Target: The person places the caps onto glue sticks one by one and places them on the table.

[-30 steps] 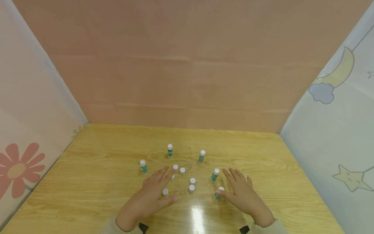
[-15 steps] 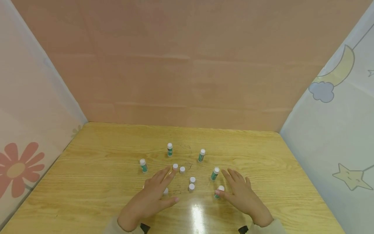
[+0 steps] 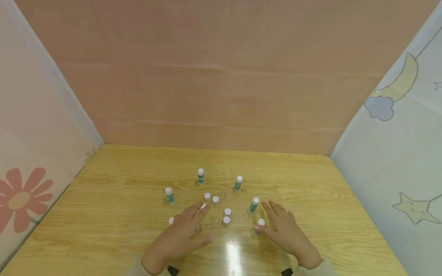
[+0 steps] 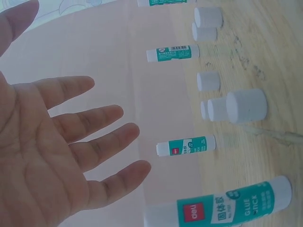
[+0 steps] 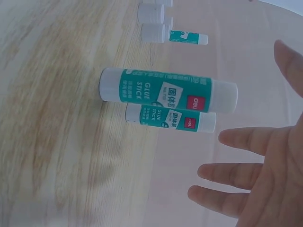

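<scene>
My left hand (image 3: 179, 235) is held over the table with its fingers spread, holding nothing. Partly behind it in the head view is a glue stick's white top (image 3: 171, 221); the left wrist view shows a large glue stick (image 4: 227, 206) below the fingers. White caps lie around that hand, including a cap (image 3: 207, 196) beyond its fingertips and a cap (image 3: 226, 220) to its right. My right hand (image 3: 288, 234), fingers straight, holds nothing. Its thumb overlaps an upright glue stick (image 3: 261, 222), contact unclear. Another glue stick (image 3: 254, 205) stands by its fingertips.
Further upright glue sticks with green labels stand at the back: a left one (image 3: 169, 195), a middle one (image 3: 201, 176) and a right one (image 3: 238, 183). The wooden table (image 3: 138, 168) meets a plain back panel (image 3: 221, 96), with patterned side panels beside it.
My left hand has shifted slightly right and towards me, uncovering a white top at its left and covering more of a cap. The right hand has barely moved; glue sticks stay put.
</scene>
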`<state>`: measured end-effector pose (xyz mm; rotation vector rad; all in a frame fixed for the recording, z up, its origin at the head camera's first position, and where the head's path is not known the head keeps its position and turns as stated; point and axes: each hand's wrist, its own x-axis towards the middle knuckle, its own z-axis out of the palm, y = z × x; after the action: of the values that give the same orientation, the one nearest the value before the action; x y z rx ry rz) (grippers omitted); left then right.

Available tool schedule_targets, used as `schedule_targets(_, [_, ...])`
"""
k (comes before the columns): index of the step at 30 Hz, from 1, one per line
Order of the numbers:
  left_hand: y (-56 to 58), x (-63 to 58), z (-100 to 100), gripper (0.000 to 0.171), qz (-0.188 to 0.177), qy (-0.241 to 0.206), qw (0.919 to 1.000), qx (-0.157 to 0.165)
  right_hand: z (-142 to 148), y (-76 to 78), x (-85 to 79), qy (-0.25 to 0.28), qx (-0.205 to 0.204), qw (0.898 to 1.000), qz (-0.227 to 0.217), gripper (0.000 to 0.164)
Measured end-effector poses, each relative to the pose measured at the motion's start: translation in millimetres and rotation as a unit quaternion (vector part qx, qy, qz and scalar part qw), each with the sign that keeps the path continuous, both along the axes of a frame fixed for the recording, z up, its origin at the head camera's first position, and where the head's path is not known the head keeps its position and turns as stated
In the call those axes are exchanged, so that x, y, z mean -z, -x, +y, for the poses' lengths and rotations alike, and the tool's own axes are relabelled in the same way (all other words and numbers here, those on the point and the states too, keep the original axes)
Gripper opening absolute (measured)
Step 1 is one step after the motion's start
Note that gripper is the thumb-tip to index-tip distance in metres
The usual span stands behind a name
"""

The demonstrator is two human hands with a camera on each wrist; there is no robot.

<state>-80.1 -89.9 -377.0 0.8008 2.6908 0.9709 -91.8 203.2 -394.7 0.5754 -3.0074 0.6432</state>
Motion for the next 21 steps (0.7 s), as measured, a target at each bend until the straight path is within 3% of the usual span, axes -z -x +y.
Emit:
schedule_targets(12, [-1.0, 5.8, 1.7, 0.073, -0.006, 0.006, 0.9999, 0.009, 2.5, -1.2, 3.9, -0.003, 0.008, 1.000, -0.015, 0.072])
schedule_targets(21, [-2.5, 8.8, 2.1, 0.071, -0.007, 0.010, 0.9999, 0.005, 1.1, -3.1, 4.5, 0.009, -0.008, 1.000, -0.027, 0.068])
